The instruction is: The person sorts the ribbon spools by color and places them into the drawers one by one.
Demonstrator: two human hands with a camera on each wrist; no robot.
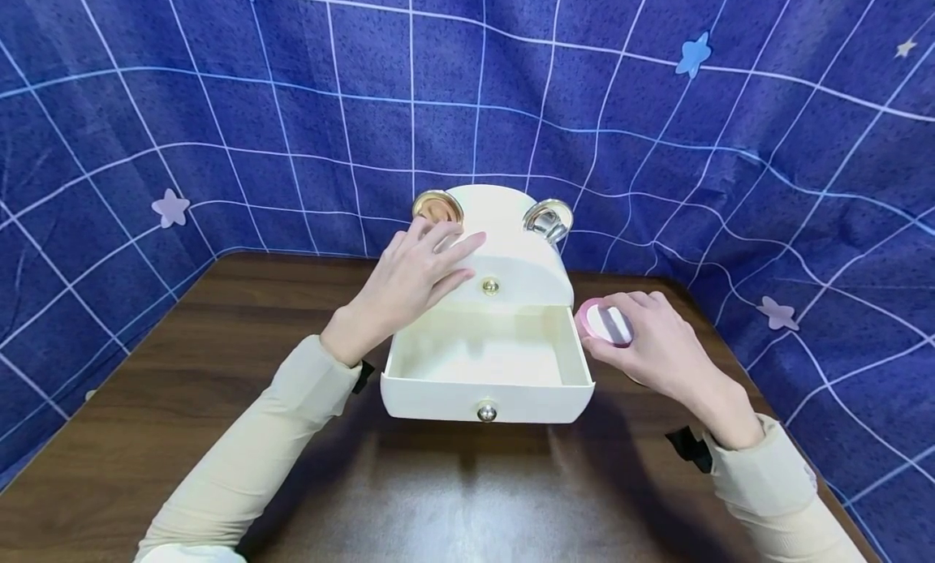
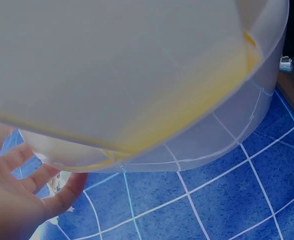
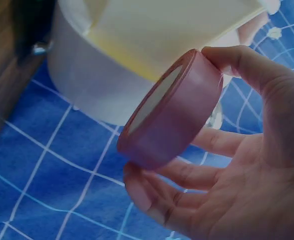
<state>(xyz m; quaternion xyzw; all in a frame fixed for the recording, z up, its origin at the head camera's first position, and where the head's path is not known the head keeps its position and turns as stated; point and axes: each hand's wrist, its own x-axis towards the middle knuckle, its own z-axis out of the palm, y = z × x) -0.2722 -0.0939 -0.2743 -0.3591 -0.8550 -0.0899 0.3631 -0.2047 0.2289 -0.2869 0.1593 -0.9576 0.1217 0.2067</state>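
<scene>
A white two-drawer storage box [image 1: 504, 238] with round ears stands on the table. Its lower drawer [image 1: 488, 397] is pulled out, and the bare inside shows. My left hand [image 1: 412, 279] is at the box's upper left, below the gold ear [image 1: 438, 207], with fingers loosely extended; whether they touch the box I cannot tell. Just right of the drawer, my right hand [image 1: 657, 348] pinches a flat, round pink case [image 3: 177, 112] between thumb and fingers. The case is tilted, and its pale, shiny face looks mirror-like in the head view.
A silver ear [image 1: 549, 221] juts from the box's right side. Below the right hand, the pale edge of something mostly hidden [image 1: 635, 379] shows on the brown wooden table [image 1: 292, 303]. A blue grid-patterned cloth [image 1: 292, 117] hangs behind and at both sides.
</scene>
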